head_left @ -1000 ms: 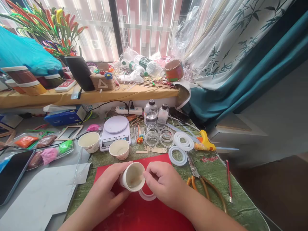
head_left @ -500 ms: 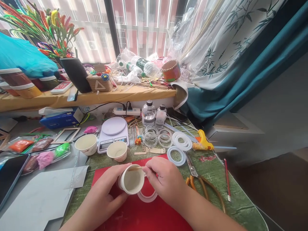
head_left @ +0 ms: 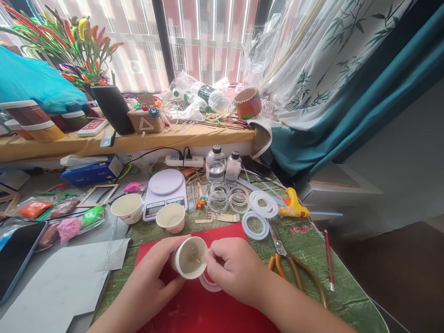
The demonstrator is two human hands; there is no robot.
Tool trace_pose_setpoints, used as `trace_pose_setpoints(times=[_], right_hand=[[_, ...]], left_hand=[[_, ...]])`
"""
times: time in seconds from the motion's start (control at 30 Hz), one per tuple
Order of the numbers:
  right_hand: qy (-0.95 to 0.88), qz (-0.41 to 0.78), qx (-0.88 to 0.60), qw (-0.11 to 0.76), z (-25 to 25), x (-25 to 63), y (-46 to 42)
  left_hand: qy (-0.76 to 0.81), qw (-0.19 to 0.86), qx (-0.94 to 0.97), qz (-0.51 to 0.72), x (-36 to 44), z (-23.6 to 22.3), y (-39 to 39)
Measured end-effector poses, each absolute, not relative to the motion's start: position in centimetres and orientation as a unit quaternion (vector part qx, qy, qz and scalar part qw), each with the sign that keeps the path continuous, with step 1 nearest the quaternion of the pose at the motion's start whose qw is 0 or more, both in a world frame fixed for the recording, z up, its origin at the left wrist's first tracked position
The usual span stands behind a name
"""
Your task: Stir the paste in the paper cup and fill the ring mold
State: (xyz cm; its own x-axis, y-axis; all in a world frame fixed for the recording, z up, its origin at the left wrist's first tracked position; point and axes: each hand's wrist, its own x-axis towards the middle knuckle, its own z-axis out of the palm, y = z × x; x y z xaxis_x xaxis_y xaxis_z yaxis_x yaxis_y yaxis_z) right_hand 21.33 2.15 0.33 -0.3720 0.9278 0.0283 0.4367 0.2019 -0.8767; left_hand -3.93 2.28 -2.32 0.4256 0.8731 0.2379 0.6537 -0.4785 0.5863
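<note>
My left hand point(head_left: 150, 273) is wrapped around a small white paper cup point(head_left: 189, 258), which is tilted towards me with a little pale liquid inside. My right hand point(head_left: 232, 270) pinches a thin wooden stick point(head_left: 197, 259), its tip down inside the cup and most of it hidden by my fingers. Below the cup, a white silicone ring point(head_left: 210, 286) lies partly covered by my hands on a red mat point(head_left: 225, 232). Two more paper cups point(head_left: 170, 218) point(head_left: 126, 208) stand just beyond my hands.
A kitchen scale point(head_left: 164, 194) stands behind the cups. To the right lie clear plastic rings point(head_left: 218, 196), white silicone rings point(head_left: 258, 224), scissors point(head_left: 277, 243), and a yellow glue gun point(head_left: 294, 204). Clay packets point(head_left: 68, 230) and a grey card sheet point(head_left: 65, 282) lie left.
The stick's tip has gone from near the cup's rim down into the cup. My right hand has shifted slightly lower, and the view has moved a little.
</note>
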Motion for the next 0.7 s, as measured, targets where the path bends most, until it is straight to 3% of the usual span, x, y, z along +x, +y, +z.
trace_pose_setpoints(times=[0.17,0.3,0.4,0.57,0.7], right_hand=[[-0.64,0.552,-0.439,0.306,0.71,20.98,1.81],[-0.646,0.468,-0.471,0.377,0.37,21.27,2.21],[-0.686,0.373,-0.498,0.376,0.19,21.56,2.42],[-0.698,0.438,-0.44,0.357,0.16,21.35,2.21],[-0.716,0.345,-0.464,0.392,-0.1,21.41,2.44]], left_hand=[[0.465,0.215,0.814,0.272,-3.79,-2.1,2.3],[0.464,0.214,0.815,0.272,-3.62,-1.86,2.31],[0.465,0.217,0.813,0.275,-3.55,-1.76,2.27],[0.465,0.22,0.814,0.27,-3.68,-1.98,2.37],[0.473,0.222,0.811,0.261,-3.81,-2.07,2.36]])
